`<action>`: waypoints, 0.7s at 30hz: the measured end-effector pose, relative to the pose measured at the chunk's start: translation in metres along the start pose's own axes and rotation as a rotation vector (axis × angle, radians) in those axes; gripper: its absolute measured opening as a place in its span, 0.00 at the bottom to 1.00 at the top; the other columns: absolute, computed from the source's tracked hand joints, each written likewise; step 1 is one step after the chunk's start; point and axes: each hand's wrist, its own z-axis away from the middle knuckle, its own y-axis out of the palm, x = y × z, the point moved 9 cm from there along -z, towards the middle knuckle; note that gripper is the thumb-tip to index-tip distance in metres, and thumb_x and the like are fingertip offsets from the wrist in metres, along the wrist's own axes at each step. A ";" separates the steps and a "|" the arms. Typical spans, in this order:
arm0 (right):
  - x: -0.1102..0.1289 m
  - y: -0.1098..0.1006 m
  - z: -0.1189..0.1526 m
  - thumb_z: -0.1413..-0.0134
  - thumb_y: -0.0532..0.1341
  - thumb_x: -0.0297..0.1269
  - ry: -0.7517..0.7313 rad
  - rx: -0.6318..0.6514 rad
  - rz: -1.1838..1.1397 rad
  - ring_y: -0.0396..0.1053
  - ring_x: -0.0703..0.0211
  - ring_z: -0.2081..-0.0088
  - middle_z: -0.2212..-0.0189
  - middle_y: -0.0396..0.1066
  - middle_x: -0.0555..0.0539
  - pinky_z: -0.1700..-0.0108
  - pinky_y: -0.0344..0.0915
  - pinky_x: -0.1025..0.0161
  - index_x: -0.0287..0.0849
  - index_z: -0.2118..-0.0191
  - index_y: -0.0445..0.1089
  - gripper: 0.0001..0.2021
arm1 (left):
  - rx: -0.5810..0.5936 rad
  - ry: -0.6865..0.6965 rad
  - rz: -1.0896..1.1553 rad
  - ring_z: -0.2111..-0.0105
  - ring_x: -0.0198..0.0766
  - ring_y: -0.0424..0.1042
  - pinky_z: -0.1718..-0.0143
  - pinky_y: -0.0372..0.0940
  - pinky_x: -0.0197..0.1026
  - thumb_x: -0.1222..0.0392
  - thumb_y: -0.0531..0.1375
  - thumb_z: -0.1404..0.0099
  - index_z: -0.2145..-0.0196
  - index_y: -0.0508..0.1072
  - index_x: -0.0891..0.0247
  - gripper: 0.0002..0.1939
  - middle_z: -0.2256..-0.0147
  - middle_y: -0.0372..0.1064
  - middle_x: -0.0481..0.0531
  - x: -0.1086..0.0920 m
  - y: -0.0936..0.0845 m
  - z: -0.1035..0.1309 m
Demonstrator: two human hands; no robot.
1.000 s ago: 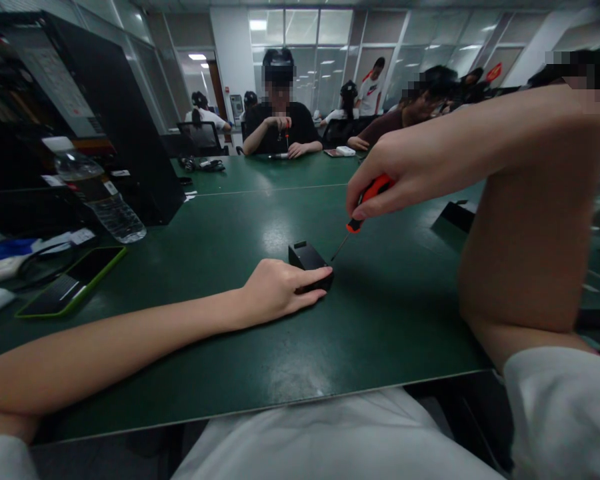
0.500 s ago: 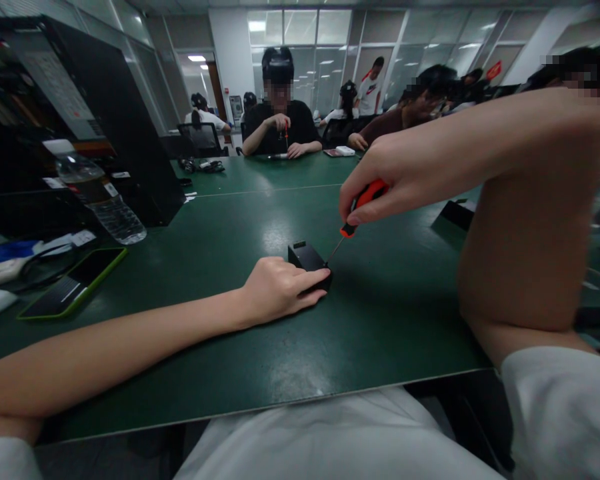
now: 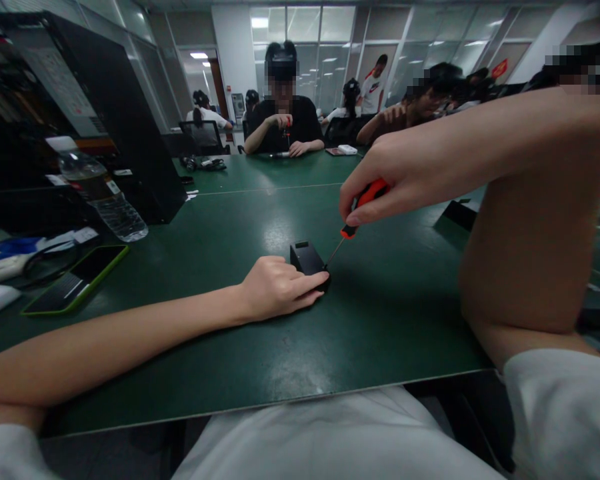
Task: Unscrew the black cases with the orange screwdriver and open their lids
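Observation:
A small black box-like device rests on the green table, with a slot in its raised far end. My left hand is closed around its near side, the index finger lying along the top by the right edge. In my right hand is a screwdriver with a red and black handle, slanting down to the left. Its thin shaft meets the device at the right edge, just beyond my left fingertip. What the tip sits in is too small to make out.
On the left lie a green-edged phone, a leaning water bottle and a large black cabinet. A black object sits behind my right forearm. Across the green table a person in black holds a red-handled screwdriver.
Both hands, the device and the screwdriver stay almost in place; the view shifts slightly. At the back right, a seated person's hand has risen from the table toward the head.

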 end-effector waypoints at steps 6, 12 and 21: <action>0.003 -0.002 0.003 0.37 0.59 0.58 -0.004 -0.019 -0.017 0.73 0.62 0.55 0.55 0.79 0.53 0.54 0.67 0.65 0.44 0.50 0.78 0.24 | 0.005 0.049 0.036 0.83 0.30 0.68 0.80 0.55 0.39 0.57 0.61 0.29 0.53 0.76 0.66 0.12 0.79 0.75 0.44 -0.003 -0.004 0.002; 0.007 -0.003 0.005 0.37 0.56 0.61 -0.042 -0.043 0.050 0.71 0.67 0.67 0.64 0.79 0.54 0.62 0.63 0.64 0.45 0.51 0.79 0.26 | -0.007 0.099 0.089 0.84 0.29 0.67 0.80 0.55 0.39 0.57 0.62 0.31 0.53 0.76 0.66 0.12 0.80 0.73 0.43 -0.008 -0.008 0.001; 0.000 -0.006 0.005 0.36 0.55 0.61 -0.074 -0.111 -0.068 0.74 0.64 0.59 0.57 0.79 0.53 0.59 0.67 0.65 0.43 0.53 0.79 0.27 | -0.008 0.107 0.098 0.84 0.29 0.67 0.80 0.56 0.39 0.56 0.62 0.30 0.53 0.76 0.66 0.13 0.81 0.72 0.43 -0.009 -0.008 0.000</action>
